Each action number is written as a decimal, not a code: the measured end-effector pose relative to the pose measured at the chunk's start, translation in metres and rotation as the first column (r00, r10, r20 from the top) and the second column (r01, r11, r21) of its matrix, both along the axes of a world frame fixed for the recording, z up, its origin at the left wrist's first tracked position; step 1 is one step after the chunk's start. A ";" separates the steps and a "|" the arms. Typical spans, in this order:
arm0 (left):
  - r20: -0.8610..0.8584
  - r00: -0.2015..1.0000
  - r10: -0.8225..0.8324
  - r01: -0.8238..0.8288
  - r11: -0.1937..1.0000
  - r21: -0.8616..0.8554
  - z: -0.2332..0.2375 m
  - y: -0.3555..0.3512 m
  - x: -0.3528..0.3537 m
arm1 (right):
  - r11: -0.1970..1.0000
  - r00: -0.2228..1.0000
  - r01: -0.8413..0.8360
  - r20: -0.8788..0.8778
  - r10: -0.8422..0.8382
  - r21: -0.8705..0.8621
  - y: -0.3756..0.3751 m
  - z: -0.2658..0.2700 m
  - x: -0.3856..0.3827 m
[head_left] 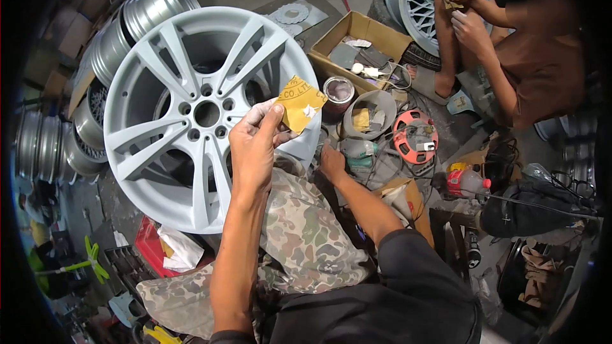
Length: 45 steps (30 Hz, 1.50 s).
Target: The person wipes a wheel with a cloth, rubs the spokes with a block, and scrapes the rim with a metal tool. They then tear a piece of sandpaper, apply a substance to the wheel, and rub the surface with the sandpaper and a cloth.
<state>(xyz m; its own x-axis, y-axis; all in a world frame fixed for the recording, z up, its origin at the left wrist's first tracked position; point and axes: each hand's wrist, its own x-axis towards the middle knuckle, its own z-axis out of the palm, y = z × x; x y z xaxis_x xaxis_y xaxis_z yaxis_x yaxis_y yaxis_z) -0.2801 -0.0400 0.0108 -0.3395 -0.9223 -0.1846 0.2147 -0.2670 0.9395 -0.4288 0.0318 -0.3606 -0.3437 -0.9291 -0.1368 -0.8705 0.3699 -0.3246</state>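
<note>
Pinched between the thumb and fingers of my left hand is a yellow sheet of sandpaper with printing and a small white patch on it. Behind that hand lies a large grey multi-spoke wheel rim, its face turned up. My right hand reaches down by the rim's right edge, beside a green and grey power tool; its fingertips are partly hidden, so what it touches is unclear.
A coworker sits at upper right, both hands raised near another rim. Nearby are a cardboard box, a tin can, a round tub, an orange cable reel and a bottle. More rims stand left.
</note>
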 end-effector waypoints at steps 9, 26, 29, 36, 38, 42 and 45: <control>-0.033 0.999 -0.009 0.008 0.999 -0.036 -0.001 0.001 -0.001 | 0.975 0.930 0.145 0.314 -0.193 0.170 0.064 0.145 -0.002; -0.011 0.998 0.070 -0.070 0.996 -0.052 0.004 0.001 0.001 | 0.969 0.968 0.248 0.048 -0.248 0.006 -0.155 0.157 -0.131; -0.028 0.998 0.065 -0.066 0.996 -0.055 0.003 0.000 0.000 | 0.967 0.967 0.253 0.005 -0.253 0.009 -0.159 0.144 -0.124; -0.052 0.997 0.052 -0.052 0.999 -0.015 0.001 -0.004 0.000 | 0.955 0.930 0.268 0.294 -0.222 -0.128 -0.066 0.129 -0.045; -0.062 0.997 0.038 -0.039 0.999 -0.015 0.003 -0.001 -0.002 | 0.968 0.889 0.235 0.422 -0.177 -0.091 -0.039 0.103 -0.016; -0.035 0.998 0.047 -0.047 0.999 -0.013 0.008 0.003 -0.004 | 0.982 0.953 0.085 0.302 -0.031 -0.167 -0.018 -0.048 0.023; -0.045 0.996 0.071 -0.071 0.997 0.004 0.006 0.001 -0.002 | 0.973 0.901 0.227 0.390 -0.191 -0.048 -0.019 -0.029 0.039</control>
<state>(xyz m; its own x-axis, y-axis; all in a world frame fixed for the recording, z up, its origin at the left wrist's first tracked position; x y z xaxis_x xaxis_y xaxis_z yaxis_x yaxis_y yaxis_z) -0.2818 -0.0389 0.0167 -0.2809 -0.9441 -0.1724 0.2757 -0.2514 0.9278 -0.3898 0.0127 -0.3897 -0.4695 -0.8563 -0.2153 -0.5803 0.4830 -0.6557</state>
